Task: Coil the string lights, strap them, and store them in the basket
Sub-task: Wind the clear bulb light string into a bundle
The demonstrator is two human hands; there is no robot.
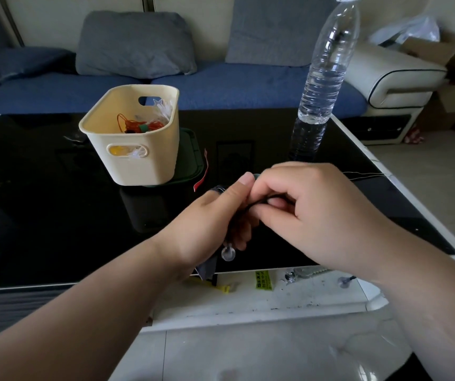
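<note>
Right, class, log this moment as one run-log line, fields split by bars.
step: strapping | left hand: grips string lights | right hand: pinches dark strap | basket: on table, orange-wired lights inside | stored: not yet

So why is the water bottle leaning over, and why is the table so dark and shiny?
In the head view the wide-angle lens likely bends things near the edges, so the water bottle looks tilted; also in the head view, the black glass table faintly mirrors the basket, and the room light is dim.
</note>
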